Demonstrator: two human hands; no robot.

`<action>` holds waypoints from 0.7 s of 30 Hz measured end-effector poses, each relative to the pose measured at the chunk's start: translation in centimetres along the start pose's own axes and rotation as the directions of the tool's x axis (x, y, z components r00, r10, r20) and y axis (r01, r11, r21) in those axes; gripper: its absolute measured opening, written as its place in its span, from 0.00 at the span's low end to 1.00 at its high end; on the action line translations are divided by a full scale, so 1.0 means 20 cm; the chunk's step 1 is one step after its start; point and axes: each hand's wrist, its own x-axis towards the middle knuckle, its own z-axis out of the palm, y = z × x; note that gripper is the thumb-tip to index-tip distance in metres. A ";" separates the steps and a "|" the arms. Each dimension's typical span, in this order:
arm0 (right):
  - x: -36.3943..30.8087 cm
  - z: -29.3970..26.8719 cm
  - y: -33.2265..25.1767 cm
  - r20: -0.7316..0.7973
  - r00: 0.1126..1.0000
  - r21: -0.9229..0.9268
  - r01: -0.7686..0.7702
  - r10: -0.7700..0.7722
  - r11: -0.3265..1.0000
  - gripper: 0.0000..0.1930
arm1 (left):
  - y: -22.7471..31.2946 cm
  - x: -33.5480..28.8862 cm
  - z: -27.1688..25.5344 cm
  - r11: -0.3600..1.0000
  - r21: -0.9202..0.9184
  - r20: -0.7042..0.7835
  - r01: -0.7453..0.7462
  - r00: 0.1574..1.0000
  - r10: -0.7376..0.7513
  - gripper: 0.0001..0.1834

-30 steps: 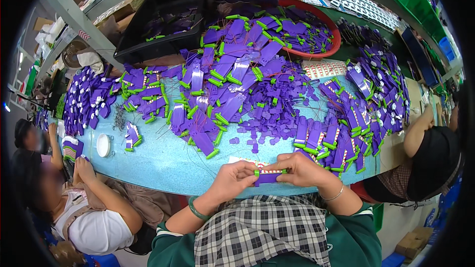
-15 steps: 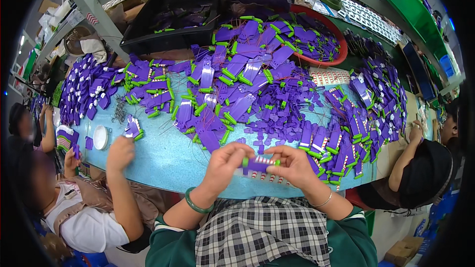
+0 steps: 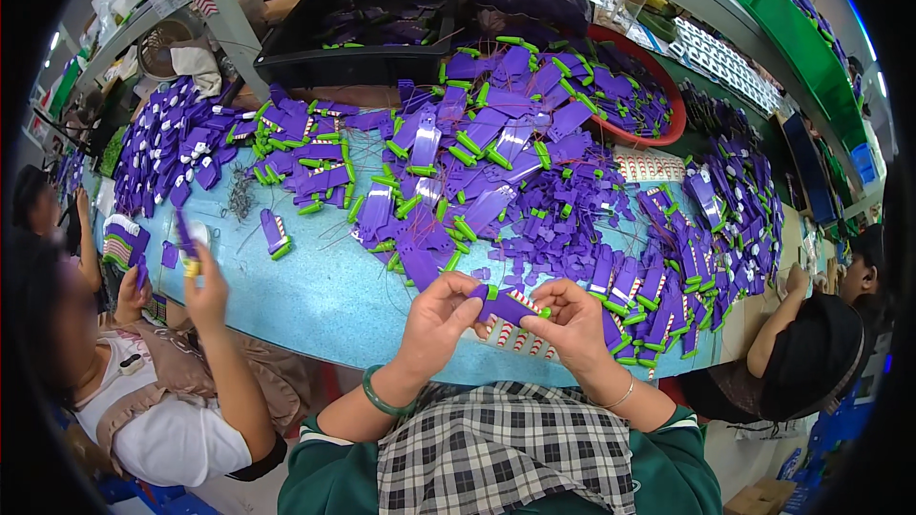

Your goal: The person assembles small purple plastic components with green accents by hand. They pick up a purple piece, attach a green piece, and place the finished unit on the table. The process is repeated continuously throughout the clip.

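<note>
Close to the table's near edge, a purple plastic wing-shaped piece (image 3: 509, 305) with green ends and a red-and-white striped edge is held between both my hands. The fingers of my left hand (image 3: 439, 321) pinch its left end, by a green tab. At the other green end, the thumb and fingers of my right hand (image 3: 572, 326) are closed on it. Below the piece lies a sheet of red-and-white striped stickers (image 3: 520, 339), partly hidden by my hands. Just beyond my hands spreads a heap of small purple parts (image 3: 549, 238).
Piles of purple-and-green pieces (image 3: 668, 257) lie to the right and ahead. A black bin (image 3: 315, 67) and a red basin (image 3: 676, 119) stand at the back. On the left, a co-worker's hand (image 3: 205, 291) holds a purple piece near a white dish (image 3: 197, 234).
The piece in my hands has turned, its right end now lower. The co-worker's hand on the left has moved left, away from a striped piece on the table, and now holds a purple piece.
</note>
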 end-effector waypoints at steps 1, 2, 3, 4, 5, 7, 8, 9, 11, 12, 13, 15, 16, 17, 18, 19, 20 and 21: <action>0.00 0.01 0.01 0.007 1.000 -0.021 0.017 -0.017 1.000 0.15 | 0.00 0.01 -0.01 0.999 0.018 0.001 -0.037 0.999 0.037 0.02; 0.00 -0.01 0.02 0.047 0.999 -0.109 0.007 -0.002 0.994 0.14 | 0.01 0.02 -0.02 0.999 0.034 0.019 -0.013 1.000 0.012 0.03; 0.01 -0.04 0.02 0.088 0.996 -0.198 0.003 0.014 0.980 0.13 | 0.03 0.02 -0.03 0.997 0.074 0.049 0.005 0.999 -0.009 0.04; 0.01 -0.05 0.01 0.126 0.991 -0.285 0.003 0.034 0.958 0.12 | 0.05 0.02 -0.03 0.993 0.114 0.078 0.022 0.996 -0.031 0.04; 0.02 -0.06 -0.02 0.167 0.982 -0.296 -0.038 0.091 0.954 0.11 | 0.07 0.02 -0.04 0.981 0.183 0.123 0.065 0.988 -0.088 0.04; 0.03 -0.05 -0.09 0.247 0.948 -0.321 -0.117 0.203 0.940 0.10 | 0.10 0.02 -0.05 0.935 0.326 0.198 0.139 0.957 -0.211 0.05; 0.04 -0.05 -0.09 0.246 0.944 -0.286 -0.148 0.221 0.947 0.10 | 0.09 0.02 -0.04 0.945 0.306 0.186 0.116 0.966 -0.178 0.05; 0.04 -0.05 -0.09 0.245 0.940 -0.250 -0.177 0.239 0.952 0.10 | 0.09 0.02 -0.03 0.953 0.288 0.174 0.092 0.974 -0.147 0.05; 0.05 -0.02 -0.06 0.209 0.955 -0.160 -0.177 0.209 0.971 0.11 | 0.07 0.03 -0.02 0.963 0.268 0.142 0.013 0.988 -0.053 0.06; 0.05 0.01 -0.04 0.171 0.972 -0.109 -0.146 0.163 0.983 0.11 | 0.06 0.04 -0.02 0.963 0.266 0.122 -0.042 0.993 0.010 0.06; 0.05 0.04 -0.02 0.131 0.984 -0.059 -0.111 0.118 0.992 0.11 | 0.05 0.04 -0.02 0.959 0.266 0.101 -0.097 0.992 0.073 0.07; 0.03 0.08 0.00 0.080 0.991 0.037 -0.111 0.107 0.993 0.11 | 0.05 0.01 0.04 0.980 0.193 0.008 0.057 0.998 -0.059 0.07; 0.02 0.10 0.01 0.056 0.993 0.085 -0.111 0.106 0.990 0.11 | 0.04 -0.01 0.08 0.980 0.150 -0.037 0.133 0.991 -0.129 0.08; 0.02 0.11 0.03 0.030 0.996 0.066 -0.089 0.087 0.994 0.11 | -0.03 -0.01 0.09 0.985 0.174 0.009 -0.017 1.000 0.015 0.07; 0.02 0.12 0.04 0.003 0.998 0.048 -0.065 0.065 0.997 0.12 | -0.05 -0.01 0.07 0.992 0.121 0.005 0.022 1.000 -0.023 0.07; 0.01 0.12 0.05 -0.024 0.999 0.029 -0.042 0.043 0.999 0.12 | -0.07 -0.01 0.06 0.996 0.068 0.003 0.061 0.998 -0.061 0.08; 0.01 0.11 0.02 0.057 0.995 -0.205 0.094 -0.084 0.974 0.12 | -0.08 -0.01 0.05 0.995 0.015 0.003 0.100 0.995 -0.100 0.08; 0.02 0.10 -0.04 0.167 0.969 -0.417 0.238 -0.184 0.877 0.13 | -0.08 -0.01 0.03 0.996 0.044 0.047 0.082 0.995 -0.084 0.08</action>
